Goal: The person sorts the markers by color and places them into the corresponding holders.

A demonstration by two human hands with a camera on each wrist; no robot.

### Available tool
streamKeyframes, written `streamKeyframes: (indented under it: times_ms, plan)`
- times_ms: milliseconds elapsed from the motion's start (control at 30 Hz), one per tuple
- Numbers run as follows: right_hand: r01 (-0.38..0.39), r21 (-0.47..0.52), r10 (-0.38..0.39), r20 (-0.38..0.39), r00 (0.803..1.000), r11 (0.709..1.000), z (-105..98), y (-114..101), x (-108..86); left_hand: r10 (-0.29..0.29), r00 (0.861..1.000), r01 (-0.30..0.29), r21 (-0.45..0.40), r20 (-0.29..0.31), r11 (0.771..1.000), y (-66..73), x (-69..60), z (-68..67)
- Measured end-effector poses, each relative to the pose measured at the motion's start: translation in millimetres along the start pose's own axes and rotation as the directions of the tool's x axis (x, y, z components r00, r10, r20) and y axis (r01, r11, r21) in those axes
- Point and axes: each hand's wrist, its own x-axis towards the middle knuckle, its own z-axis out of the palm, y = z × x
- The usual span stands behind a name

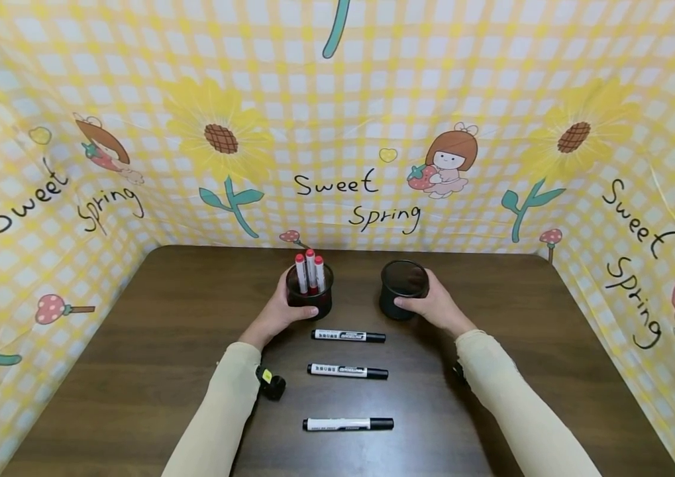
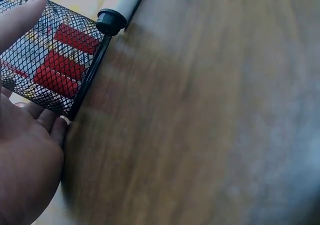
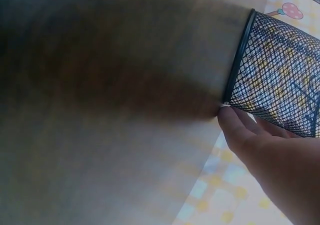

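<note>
My left hand [image 1: 280,313] grips a black mesh pen holder [image 1: 322,305], its thumb across the near side and its other fingers mostly hidden behind. Three red-ended whiteboard markers [image 1: 311,271] stand in that holder; their red parts show through the mesh in the left wrist view. To the right, my right hand [image 1: 440,308] holds a second mesh pen holder [image 1: 389,303], thumb in front. No pens show inside this one, and the mesh [image 3: 280,70] is see-through in the right wrist view. Both holders stand upright on the table.
Three black-capped markers lie crosswise in a column between the arms: a far one [image 1: 348,336], a middle one [image 1: 347,371] and a near one [image 1: 348,424]. The brown table [image 1: 134,344] meets a yellow checked cloth [image 1: 325,119] at the back and sides.
</note>
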Motion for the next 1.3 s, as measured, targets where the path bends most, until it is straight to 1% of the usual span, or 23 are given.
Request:
streamKeyframes:
  times_ms: [100,267,367,533,567,633,667,733,800,833,867,933,1000,1100,1233,1300]
  plan:
    - [-0.009,0.007,0.009,0.014,1.0,1.0,1,1,0.7,-0.009,1.0,0.009,0.001,0.015,1.0,0.0,-1.7,-3.0]
    - [-0.013,0.01,0.013,0.027,1.0,1.0,3,1,1.2,-0.021,0.998,0.025,-0.065,0.067,0.998,-2.1,-7.6,-12.5]
    - [-0.007,0.01,0.007,0.031,0.999,1.0,4,-1,1.3,-0.057,0.994,0.064,-0.082,0.09,0.995,-2.1,-15.0,-18.4]
    - [0.004,0.014,-0.004,0.037,0.999,1.0,4,-4,0.7,-0.13,0.985,0.139,-0.078,0.11,0.987,4.4,-33.0,-25.4]
    - [0.002,0.011,-0.002,0.036,0.999,1.0,4,-5,0.5,-0.147,0.983,0.155,-0.067,0.106,0.986,6.1,-37.3,-26.1]
    - [0.002,0.005,-0.003,0.04,0.999,1.0,4,-5,0.0,-0.185,0.98,0.187,-0.029,0.078,0.982,10.7,-46.6,-25.6]
    - [0.004,0.001,-0.004,0.042,0.999,1.0,5,-5,-0.1,-0.205,0.978,0.205,0.001,0.05,0.979,12.6,-51.1,-24.3]
    - [0.004,-0.001,-0.004,0.045,0.999,1.0,5,-4,-0.1,-0.225,0.974,0.225,0.073,-0.009,0.972,16.9,-60.1,-20.0]
    - [0.005,0.0,-0.005,0.042,0.999,1.0,5,-4,0.2,-0.22,0.972,0.23,0.147,-0.077,0.962,19.7,-67.8,-13.7]
    - [0.004,-0.001,-0.004,0.038,0.999,1.0,5,-4,0.5,-0.208,0.972,0.226,0.19,-0.108,0.955,20.1,-70.8,-10.3]
    - [0.003,-0.001,-0.003,0.033,0.999,1.0,5,-3,0.7,-0.192,0.973,0.218,0.227,-0.13,0.949,20.3,-73.1,-6.6]
    - [-0.001,0.001,0.001,0.023,1.0,1.0,6,-2,1.3,-0.154,0.977,0.192,0.287,-0.151,0.938,19.9,-76.4,0.4]
    - [-0.003,-0.001,0.003,0.019,1.0,1.0,6,-1,1.8,-0.12,0.981,0.165,0.335,-0.152,0.928,17.9,-77.1,6.3]
    - [-0.008,-0.009,0.008,0.019,1.0,1.0,6,0,1.8,-0.071,0.99,0.112,0.389,-0.118,0.914,15.9,-76.2,12.8]
    - [-0.015,-0.041,0.015,0.014,1.0,0.999,3,-2,-0.2,-0.033,0.996,0.068,0.438,-0.086,0.896,14.6,-71.2,19.7]
    - [-0.02,-0.053,0.021,0.008,1.0,0.998,0,-3,-1.3,-0.027,0.996,0.061,0.456,-0.081,0.888,14.5,-68.0,23.2]
